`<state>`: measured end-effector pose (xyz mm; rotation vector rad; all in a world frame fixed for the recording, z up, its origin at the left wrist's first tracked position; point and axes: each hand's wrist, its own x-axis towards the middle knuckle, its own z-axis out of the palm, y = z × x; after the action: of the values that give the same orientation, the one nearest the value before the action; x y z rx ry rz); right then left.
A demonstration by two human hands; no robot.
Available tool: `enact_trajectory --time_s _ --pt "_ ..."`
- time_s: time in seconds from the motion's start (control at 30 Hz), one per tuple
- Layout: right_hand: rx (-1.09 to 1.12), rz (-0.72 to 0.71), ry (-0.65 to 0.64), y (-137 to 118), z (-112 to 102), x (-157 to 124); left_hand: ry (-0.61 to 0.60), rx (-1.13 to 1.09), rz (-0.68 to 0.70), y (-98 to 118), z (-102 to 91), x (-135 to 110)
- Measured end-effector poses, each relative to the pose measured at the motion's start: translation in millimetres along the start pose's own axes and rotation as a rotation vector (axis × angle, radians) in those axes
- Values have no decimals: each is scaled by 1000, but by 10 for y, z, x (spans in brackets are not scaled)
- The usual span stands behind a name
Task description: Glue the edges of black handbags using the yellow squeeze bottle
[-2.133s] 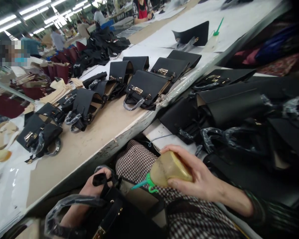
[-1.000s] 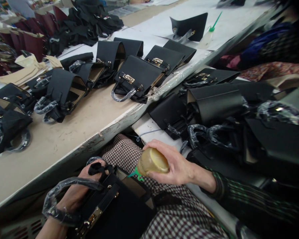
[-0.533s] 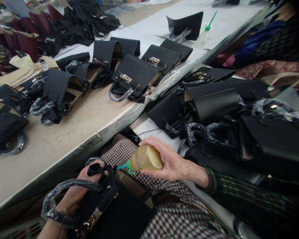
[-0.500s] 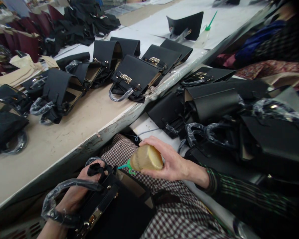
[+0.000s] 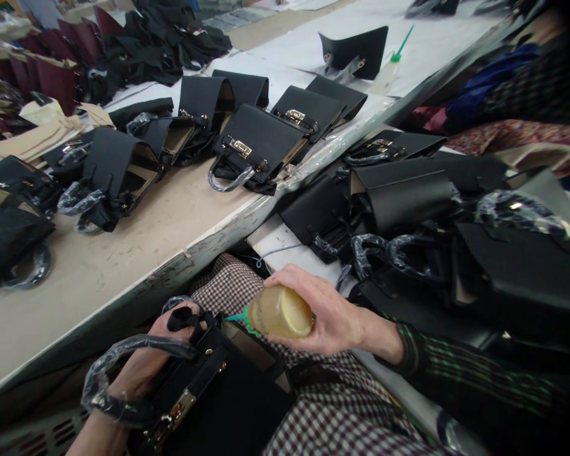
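The left hand (image 5: 171, 329) held a black boxy bag (image 5: 242, 392) with a gold clasp by its top edge, low over the brown-and-white checked cloth (image 5: 308, 418) on the person's lap. The right hand (image 5: 330, 313) was wrapped around a yellowish see-through plastic bottle (image 5: 275, 310), tipped sideways, its thin green spout (image 5: 237, 316) right by the bag's open top. More black bags (image 5: 261, 139) lay on the long tan table (image 5: 137, 253) ahead.

Place: you are in a handbag workshop
Workbench (image 5: 137, 247): long, before you, lined with near-identical black handbags (image 5: 261, 139)
Handles (image 5: 78, 201): wrapped in clear plastic
Beyond: maroon pieces (image 5: 59, 82), massed together
Your right hand (image 5: 330, 316): a nozzle bottle (image 5: 275, 310)
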<state>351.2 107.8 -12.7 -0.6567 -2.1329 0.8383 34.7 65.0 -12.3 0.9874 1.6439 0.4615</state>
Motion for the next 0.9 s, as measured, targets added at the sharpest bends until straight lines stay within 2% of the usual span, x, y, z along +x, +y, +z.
enact_trajectory --time_s 0.23,0.5,0.7,0.9 --pt "-35 -10 -97 -34 -88 -68 -25 36 34 -138 -52 16" --pt "-11 27 -151 -46 -150 -175 -23 22 -7 -27 4 -66" --pt "-14 56 -209 -71 -202 -242 -11 111 16 -48 -7 -65" --pt "-12 70 -265 -52 -202 -331 -26 96 18 -29 -1 -96"
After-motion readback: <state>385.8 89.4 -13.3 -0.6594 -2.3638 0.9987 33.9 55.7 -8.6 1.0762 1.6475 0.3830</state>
